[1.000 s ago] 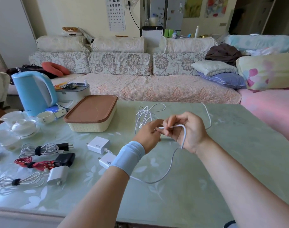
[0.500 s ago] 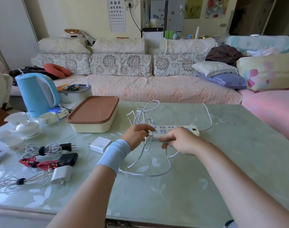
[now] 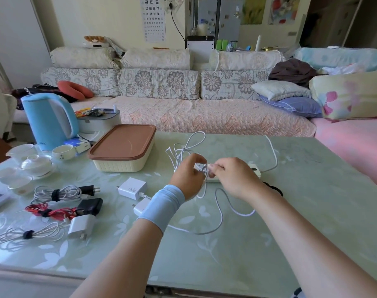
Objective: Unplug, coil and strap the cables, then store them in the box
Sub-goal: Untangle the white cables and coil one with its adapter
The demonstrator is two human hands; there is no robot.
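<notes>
My left hand (image 3: 188, 176) and my right hand (image 3: 233, 177) meet above the table's middle, both pinching a thin white cable (image 3: 220, 214). Its gathered loops (image 3: 183, 150) rise behind my left hand, and a loose length trails over the glass toward me. A white power strip (image 3: 255, 168) lies right behind my hands, mostly hidden. The cream box with a brown lid (image 3: 123, 147) stands shut to the left. Two white chargers (image 3: 131, 188) lie by my left wrist.
Three strapped cable bundles with plugs (image 3: 56, 193) lie at the front left. A blue kettle (image 3: 47, 119) and white tea ware (image 3: 36, 163) stand at the far left. A sofa runs behind the green glass table (image 3: 290, 233).
My hands dropped from a raised loop to near the power strip, then lifted a little and closed together on the cable. More loose cable now lies on the glass in front.
</notes>
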